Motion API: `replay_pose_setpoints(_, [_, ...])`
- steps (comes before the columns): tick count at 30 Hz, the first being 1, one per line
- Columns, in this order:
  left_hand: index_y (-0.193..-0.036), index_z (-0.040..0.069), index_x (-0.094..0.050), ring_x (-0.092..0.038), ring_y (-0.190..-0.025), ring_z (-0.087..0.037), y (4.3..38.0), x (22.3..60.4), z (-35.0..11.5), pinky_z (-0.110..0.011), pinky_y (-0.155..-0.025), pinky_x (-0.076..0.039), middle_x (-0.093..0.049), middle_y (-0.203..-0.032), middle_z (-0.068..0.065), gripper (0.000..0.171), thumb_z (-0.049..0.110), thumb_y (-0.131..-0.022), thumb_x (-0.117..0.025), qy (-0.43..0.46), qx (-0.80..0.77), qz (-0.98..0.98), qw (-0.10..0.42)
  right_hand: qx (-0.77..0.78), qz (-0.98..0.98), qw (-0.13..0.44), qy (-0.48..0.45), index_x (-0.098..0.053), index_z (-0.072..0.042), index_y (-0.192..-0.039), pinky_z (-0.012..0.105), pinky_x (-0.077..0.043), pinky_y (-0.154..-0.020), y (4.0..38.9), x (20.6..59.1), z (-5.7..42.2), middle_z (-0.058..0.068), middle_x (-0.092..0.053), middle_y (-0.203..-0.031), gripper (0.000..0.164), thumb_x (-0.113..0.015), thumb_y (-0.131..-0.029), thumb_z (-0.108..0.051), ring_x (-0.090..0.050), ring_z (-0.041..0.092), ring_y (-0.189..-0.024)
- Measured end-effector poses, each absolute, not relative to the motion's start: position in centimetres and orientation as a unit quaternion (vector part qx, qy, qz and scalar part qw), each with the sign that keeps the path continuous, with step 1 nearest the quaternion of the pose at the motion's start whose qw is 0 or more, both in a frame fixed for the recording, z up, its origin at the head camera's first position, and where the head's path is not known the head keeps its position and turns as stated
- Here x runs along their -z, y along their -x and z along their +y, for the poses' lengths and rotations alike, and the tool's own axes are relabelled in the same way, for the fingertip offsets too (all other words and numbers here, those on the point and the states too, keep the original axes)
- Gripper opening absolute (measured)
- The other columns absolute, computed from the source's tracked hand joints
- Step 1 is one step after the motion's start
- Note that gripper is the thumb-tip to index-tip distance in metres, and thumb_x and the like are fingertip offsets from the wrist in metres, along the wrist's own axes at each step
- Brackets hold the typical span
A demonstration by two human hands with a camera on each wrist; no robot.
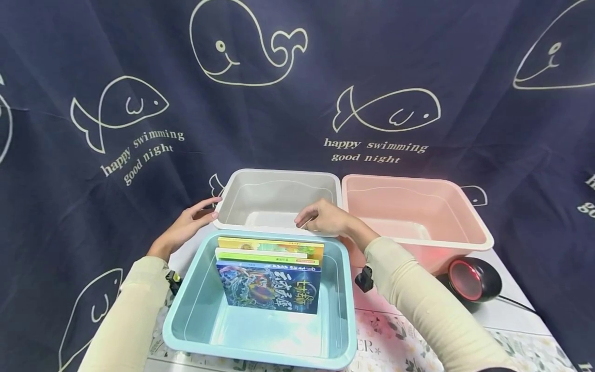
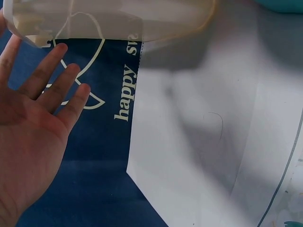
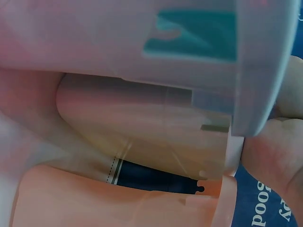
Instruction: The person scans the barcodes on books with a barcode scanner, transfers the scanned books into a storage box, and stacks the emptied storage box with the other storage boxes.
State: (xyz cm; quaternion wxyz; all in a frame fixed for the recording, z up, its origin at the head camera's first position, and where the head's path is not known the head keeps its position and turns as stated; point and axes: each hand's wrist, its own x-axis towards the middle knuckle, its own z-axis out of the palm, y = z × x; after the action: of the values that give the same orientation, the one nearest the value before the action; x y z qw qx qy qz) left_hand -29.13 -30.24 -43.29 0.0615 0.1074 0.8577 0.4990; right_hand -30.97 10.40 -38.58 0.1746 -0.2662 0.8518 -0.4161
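Apparent step: positioning the rectangular grey plastic bin (image 1: 288, 190), behind the rectangular light-blue plastic bin (image 1: 265, 336). Left hand (image 1: 188, 225): fingers extended, ungrasping. Right hand (image 1: 326, 216): grasp obscured, indeterminate. Next move likely requires two-sided support.

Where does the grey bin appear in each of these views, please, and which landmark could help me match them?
Head: the grey bin is near the centre, behind the blue bin and left of the pink bin.
Left wrist: the grey bin runs along the top edge, from the left corner past the middle.
Right wrist: the grey bin crosses the middle, above the pink bin.
Shared landmark: the navy cloth with pale printing.
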Motion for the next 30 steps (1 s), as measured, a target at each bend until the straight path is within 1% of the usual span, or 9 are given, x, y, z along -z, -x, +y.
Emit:
replay_pose_setpoints(4, [-0.162, 0.021, -0.035, -0.049, -0.142, -0.041, 29.2, 43.3, -30.1, -0.071, -0.119, -0.031, -0.049, -0.156, -0.019, 0.064, 0.04, -0.105, -0.06, -0.106, -0.498, 0.859, 0.061, 0.428, 0.846, 0.185, 0.258, -0.076, -0.002, -0.112, 0.025, -0.059, -0.087, 30.9, 38.4, 10.5, 0.014, -0.079, -0.111, 0.025, -0.066, -0.091, 0.005, -0.075, 0.022, -0.103])
replay_pose_setpoints(8, [-0.162, 0.019, -0.035, -0.049, -0.142, -0.042, 29.3, 43.3, -30.1, -0.071, -0.12, -0.031, -0.049, -0.156, -0.019, 0.065, 0.04, -0.105, -0.059, -0.105, -0.497, 0.859, 0.061, 0.449, 0.837, 0.189, 0.251, -0.075, 0.001, -0.116, 0.023, -0.058, -0.085, 30.6, 38.0, 10.7, 0.019, -0.077, -0.114, 0.025, -0.066, -0.092, 0.004, -0.074, 0.025, -0.107])
replay_pose_setpoints(10, [-0.162, 0.02, -0.035, -0.049, -0.142, -0.042, 29.3, 43.4, -30.1, -0.071, -0.12, -0.031, -0.049, -0.156, -0.02, 0.065, 0.04, -0.105, -0.059, -0.107, -0.498, 0.858, 0.062, 0.457, 0.832, 0.183, 0.254, -0.074, 0.002, -0.117, 0.025, -0.059, -0.087, 30.4, 37.7, 10.9, 0.02, -0.077, -0.115, 0.026, -0.066, -0.093, 0.003, -0.074, 0.026, -0.109])
replay_pose_setpoints(13, [-0.162, 0.022, -0.036, -0.049, -0.143, -0.042, 29.3, 43.4, -30.1, -0.07, -0.12, -0.032, -0.049, -0.157, -0.02, 0.063, 0.039, -0.106, -0.059, -0.109, -0.501, 0.856, 0.062, 0.461, 0.832, 0.171, 0.258, -0.074, 0.001, -0.12, 0.028, -0.06, -0.093, 29.7, 36.8, 11.4, 0.016, -0.077, -0.116, 0.027, -0.067, -0.094, 0.001, -0.074, 0.026, -0.111])
replay_pose_setpoints(17, [-0.161, 0.025, -0.037, -0.048, -0.144, -0.042, 29.3, 43.4, -30.2, -0.069, -0.12, -0.033, -0.049, -0.157, -0.02, 0.061, 0.038, -0.106, -0.059, -0.111, -0.505, 0.854, 0.062, 0.466, 0.828, 0.144, 0.278, -0.072, -0.004, -0.124, 0.033, -0.06, -0.098, 28.1, 34.9, 12.1, 0.012, -0.077, -0.118, 0.031, -0.067, -0.095, 0.0, -0.072, 0.03, -0.115])
replay_pose_setpoints(20, [-0.161, 0.025, -0.037, -0.048, -0.144, -0.042, 29.3, 43.4, -30.3, -0.07, -0.12, -0.032, -0.049, -0.156, -0.02, 0.061, 0.038, -0.106, -0.059, -0.115, -0.505, 0.853, 0.061, 0.479, 0.816, 0.124, 0.299, -0.07, -0.005, -0.127, 0.033, -0.061, -0.097, 26.7, 33.5, 12.7, 0.013, -0.076, -0.12, 0.034, -0.067, -0.094, 0.001, -0.071, 0.032, -0.117])
replay_pose_setpoints(22, [-0.161, 0.025, -0.037, -0.048, -0.143, -0.042, 29.3, 43.3, -30.2, -0.07, -0.12, -0.032, -0.049, -0.156, -0.02, 0.061, 0.038, -0.106, -0.059, -0.117, -0.505, 0.853, 0.061, 0.484, 0.81, 0.114, 0.311, -0.07, -0.005, -0.128, 0.032, -0.061, -0.097, 25.6, 32.8, 13.0, 0.013, -0.076, -0.121, 0.036, -0.068, -0.093, 0.001, -0.072, 0.03, -0.117])
replay_pose_setpoints(26, [-0.161, 0.024, -0.036, -0.048, -0.144, -0.043, 29.3, 43.3, -30.2, -0.069, -0.12, -0.033, -0.049, -0.157, -0.021, 0.061, 0.038, -0.106, -0.059, -0.116, -0.506, 0.853, 0.061, 0.496, 0.799, 0.117, 0.32, -0.064, -0.005, -0.135, 0.031, -0.06, -0.097, 23.2, 32.4, 13.3, 0.016, -0.074, -0.123, 0.043, -0.067, -0.093, 0.001, -0.072, 0.029, -0.117])
replay_pose_setpoints(30, [-0.162, 0.024, -0.036, -0.047, -0.145, -0.043, 29.2, 43.4, -30.2, -0.069, -0.12, -0.032, -0.048, -0.157, -0.021, 0.062, 0.038, -0.106, -0.059, -0.115, -0.505, 0.853, 0.062, 0.5, 0.797, 0.135, 0.312, -0.061, -0.003, -0.139, 0.026, -0.059, -0.095, 21.3, 33.9, 13.3, 0.02, -0.073, -0.123, 0.048, -0.066, -0.091, 0.002, -0.071, 0.031, -0.116])
